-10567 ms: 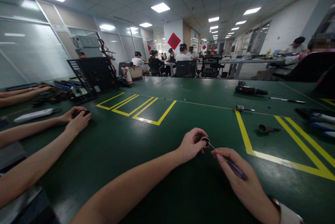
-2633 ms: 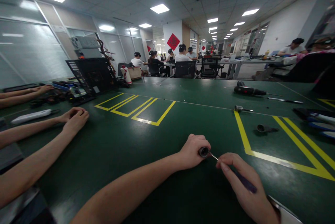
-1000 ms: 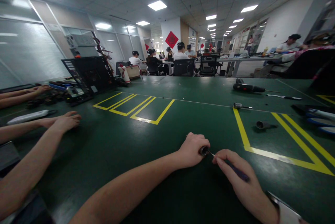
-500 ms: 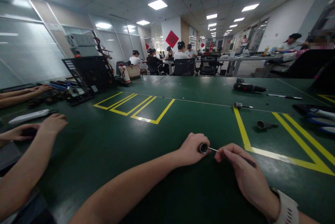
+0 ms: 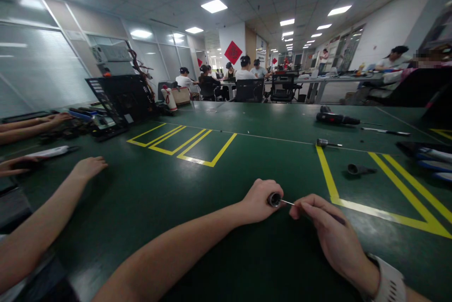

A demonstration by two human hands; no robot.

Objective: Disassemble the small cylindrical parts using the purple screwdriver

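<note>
My left hand [image 5: 260, 199] rests on the green table [image 5: 197, 189] and is closed round a small dark cylindrical part [image 5: 274, 199], its open end facing right. My right hand [image 5: 332, 236] is closed on a thin screwdriver [image 5: 287, 202] with a dark handle. Its metal tip points into the part's open end. A watch with a pale strap sits on my right wrist.
A co-worker's arms [image 5: 45, 217] lie on the table at left beside a white tool [image 5: 49, 152]. A black computer case [image 5: 120, 102] stands behind. A power driver [image 5: 335, 118], a small bit [image 5: 323, 142], a dark cone-shaped piece [image 5: 355, 169] and blue-handled tools [image 5: 429, 158] lie at right.
My hands hold the same grip; the right hand has turned slightly over the screwdriver. The co-worker's hands have drawn apart, one sliding left towards the table edge.
</note>
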